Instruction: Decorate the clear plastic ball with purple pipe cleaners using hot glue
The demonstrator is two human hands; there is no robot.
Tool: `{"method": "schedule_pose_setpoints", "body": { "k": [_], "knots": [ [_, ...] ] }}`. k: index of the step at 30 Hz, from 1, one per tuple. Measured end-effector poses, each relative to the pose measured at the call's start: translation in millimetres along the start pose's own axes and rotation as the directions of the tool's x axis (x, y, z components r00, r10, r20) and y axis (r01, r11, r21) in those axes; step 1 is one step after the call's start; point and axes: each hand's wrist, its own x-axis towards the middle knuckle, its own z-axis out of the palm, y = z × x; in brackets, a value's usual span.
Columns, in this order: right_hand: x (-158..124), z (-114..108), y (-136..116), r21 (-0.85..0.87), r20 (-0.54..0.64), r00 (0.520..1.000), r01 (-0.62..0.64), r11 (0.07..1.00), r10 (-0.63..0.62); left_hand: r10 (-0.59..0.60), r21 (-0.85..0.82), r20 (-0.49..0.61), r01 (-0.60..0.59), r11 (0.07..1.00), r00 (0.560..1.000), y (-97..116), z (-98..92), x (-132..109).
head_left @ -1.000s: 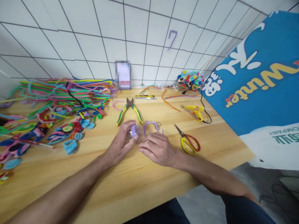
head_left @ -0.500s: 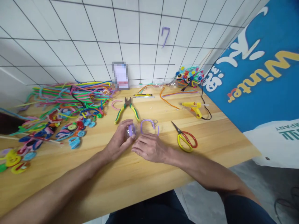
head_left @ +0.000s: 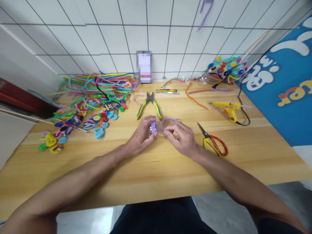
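My left hand is curled around a small clear ball with a purple pipe cleaner coiled inside it. It rests low on the wooden table. My right hand is beside it, fingers pinched on a purple pipe cleaner that loops up behind the fingers. Both hands meet at the ball.
Green-and-yellow pliers lie just behind the hands. Red-and-yellow scissors are to the right, a yellow glue gun farther back. A heap of coloured pipe cleaners and coiled pieces fills the left. A blue banner stands right.
The camera has turned left and tilted down. My right hand has moved in to the ball and lifted its fingers onto the purple pipe cleaner. My left hand keeps its hold.
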Motion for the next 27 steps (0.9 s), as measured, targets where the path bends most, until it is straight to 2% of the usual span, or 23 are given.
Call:
{"method": "schedule_pose_setpoints", "body": {
  "k": [4,11,13,16,18,21,27],
  "knots": [
    [6,-5,5,-0.042,-0.046,0.998,-0.046,0.998,0.044,0.001,-0.018,0.009,-0.001,1.0,1.0,2,-0.9,0],
    [8,-9,4,-0.099,-0.015,0.999,-0.034,0.995,0.033,0.047,0.0,0.019,-0.047,0.999,0.999,4,-2.8,3],
    [13,-18,8,-0.153,-0.037,0.992,-0.124,0.98,0.119,0.049,0.011,0.026,-0.05,0.999,0.998,5,-3.2,4],
    [24,-37,24,-0.227,-0.085,0.957,-0.29,0.93,0.278,0.05,0.005,0.019,-0.05,0.999,0.999,5,-2.5,4],
    [31,-49,37,-0.257,-0.052,0.934,-0.356,0.899,0.355,0.064,0.003,0.006,-0.064,0.998,0.998,4,-1.2,5],
    [35,-57,55,-0.295,0.049,0.906,-0.389,0.873,0.42,0.093,0.01,-0.018,-0.092,0.996,0.996,3,0.2,5],
    [27,-40,68,-0.355,0.191,0.873,-0.365,0.86,0.449,0.061,-0.018,0.003,-0.061,0.998,0.998,4,-1.0,6]
  ]
}}
